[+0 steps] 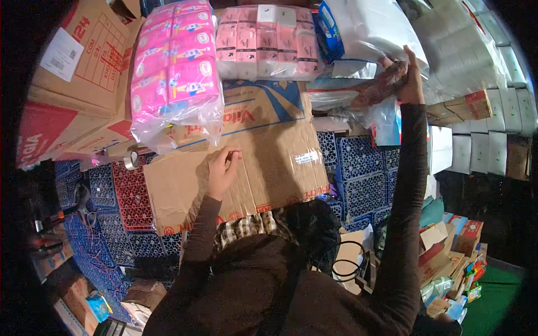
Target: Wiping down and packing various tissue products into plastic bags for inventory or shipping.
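Observation:
My left hand (222, 175), fingers loosely curled and nothing visible in them, is over a flattened brown cardboard carton (269, 155) in front of me. My right hand (413, 86) is stretched out to the far right, around a crumpled reddish-brown item (378, 86) whose kind I cannot make out. Its fingers point up against a large white plastic-wrapped pack (374, 29). Clear plastic film (336, 98) lies below and left of that item. A clear-wrapped bundle of pink tissue packs (176, 63) sits on the carton's far left part.
Beside that bundle stands another wrapped bundle of pale pink packs (269, 42). Printed cardboard boxes (88, 63) rise at the left, near a tape roll (131, 160). Blue plastic crates (361, 159) and a red one (130, 193) lie below. White boxes (479, 153) are stacked at right.

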`<move>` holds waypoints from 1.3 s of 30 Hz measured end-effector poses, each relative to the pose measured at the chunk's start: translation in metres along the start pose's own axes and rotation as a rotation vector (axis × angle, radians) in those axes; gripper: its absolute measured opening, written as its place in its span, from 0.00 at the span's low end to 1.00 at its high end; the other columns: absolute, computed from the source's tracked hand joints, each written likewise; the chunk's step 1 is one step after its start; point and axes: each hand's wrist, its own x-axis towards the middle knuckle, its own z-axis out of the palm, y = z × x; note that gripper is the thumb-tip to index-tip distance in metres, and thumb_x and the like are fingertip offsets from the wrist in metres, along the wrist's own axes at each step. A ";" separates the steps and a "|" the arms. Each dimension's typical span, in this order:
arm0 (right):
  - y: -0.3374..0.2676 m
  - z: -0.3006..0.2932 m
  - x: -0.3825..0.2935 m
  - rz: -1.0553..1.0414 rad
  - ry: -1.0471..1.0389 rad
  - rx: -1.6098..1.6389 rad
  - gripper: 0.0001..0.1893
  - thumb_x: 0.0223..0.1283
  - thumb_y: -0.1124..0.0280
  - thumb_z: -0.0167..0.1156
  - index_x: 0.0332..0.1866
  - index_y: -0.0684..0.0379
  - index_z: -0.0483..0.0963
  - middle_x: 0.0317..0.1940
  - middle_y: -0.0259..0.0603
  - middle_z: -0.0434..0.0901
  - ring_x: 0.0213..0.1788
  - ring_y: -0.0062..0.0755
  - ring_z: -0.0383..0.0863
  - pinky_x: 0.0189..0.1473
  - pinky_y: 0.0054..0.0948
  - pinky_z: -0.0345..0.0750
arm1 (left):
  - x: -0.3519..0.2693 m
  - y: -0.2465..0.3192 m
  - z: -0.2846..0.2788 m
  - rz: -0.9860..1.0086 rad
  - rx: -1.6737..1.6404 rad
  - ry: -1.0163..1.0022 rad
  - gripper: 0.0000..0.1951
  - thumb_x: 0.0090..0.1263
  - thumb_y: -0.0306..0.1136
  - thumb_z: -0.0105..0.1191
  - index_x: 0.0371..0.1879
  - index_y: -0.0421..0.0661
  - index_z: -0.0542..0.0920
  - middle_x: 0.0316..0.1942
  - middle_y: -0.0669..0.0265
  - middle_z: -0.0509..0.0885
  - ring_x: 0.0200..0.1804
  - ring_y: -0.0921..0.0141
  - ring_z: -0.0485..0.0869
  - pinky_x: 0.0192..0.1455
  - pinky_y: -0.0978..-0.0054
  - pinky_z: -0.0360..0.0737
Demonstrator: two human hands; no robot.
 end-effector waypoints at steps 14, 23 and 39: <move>0.017 -0.157 -0.153 -0.153 0.318 0.088 0.25 0.49 0.59 0.51 0.50 0.67 0.68 0.34 0.47 0.78 0.33 0.38 0.78 0.37 0.32 0.78 | -0.006 -0.002 -0.003 -0.125 -0.006 0.021 0.11 0.69 0.34 0.47 0.40 0.38 0.77 0.35 0.60 0.81 0.40 0.73 0.78 0.46 0.76 0.72; 0.127 -0.036 -0.089 0.117 -0.490 -0.782 0.17 0.50 0.67 0.59 0.43 0.66 0.73 0.35 0.42 0.81 0.35 0.31 0.80 0.42 0.29 0.78 | -0.003 -0.031 -0.022 -0.206 -0.514 0.069 0.26 0.74 0.48 0.32 0.61 0.40 0.63 0.63 0.61 0.63 0.64 0.70 0.61 0.67 0.71 0.54; 0.112 0.078 -0.113 -0.473 -0.507 -0.906 0.20 0.53 0.64 0.62 0.51 0.57 0.73 0.54 0.45 0.72 0.52 0.35 0.74 0.53 0.32 0.70 | 0.027 -0.036 -0.041 -0.158 -0.185 0.460 0.15 0.71 0.35 0.45 0.46 0.34 0.72 0.44 0.60 0.75 0.46 0.70 0.73 0.50 0.74 0.69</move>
